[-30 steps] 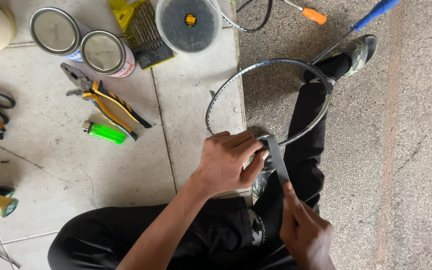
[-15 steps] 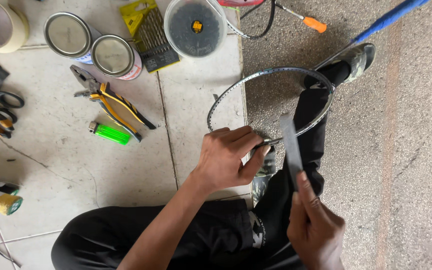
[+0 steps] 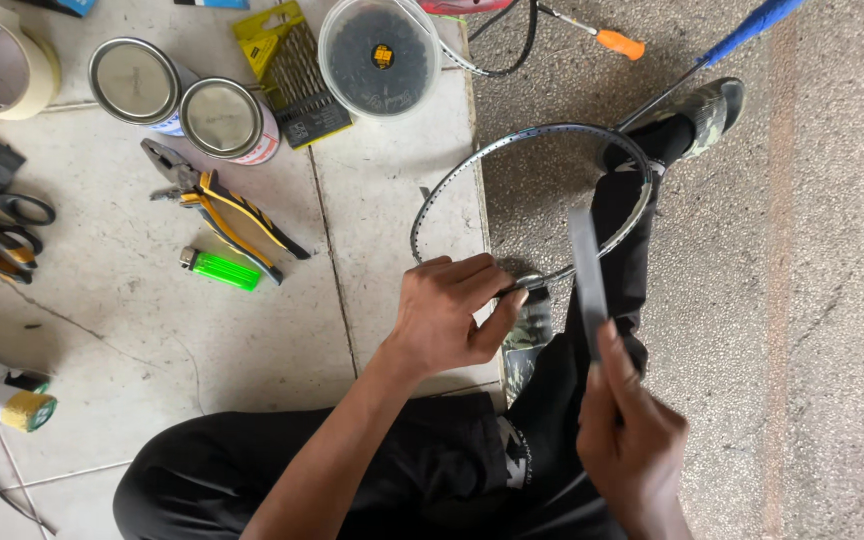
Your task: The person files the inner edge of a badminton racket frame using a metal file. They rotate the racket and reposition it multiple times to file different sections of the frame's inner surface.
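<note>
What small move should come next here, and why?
Probably bring the grey strip in the right hand back down to the racket frame, since the strip stands lifted clear while the left hand pinches the frame's lower end.

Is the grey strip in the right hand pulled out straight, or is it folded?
Straight. The grey strip runs in one flat line upward from the right hand, which pinches its lower end. No fold shows.

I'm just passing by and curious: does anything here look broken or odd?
Yes. The racket frame has no strings at all, just a bare hoop. The left hand grips its lower rim while the right hand holds a grey strip upright beside it. The tools on the tiled floor lie scattered; nothing is spilled.
</note>
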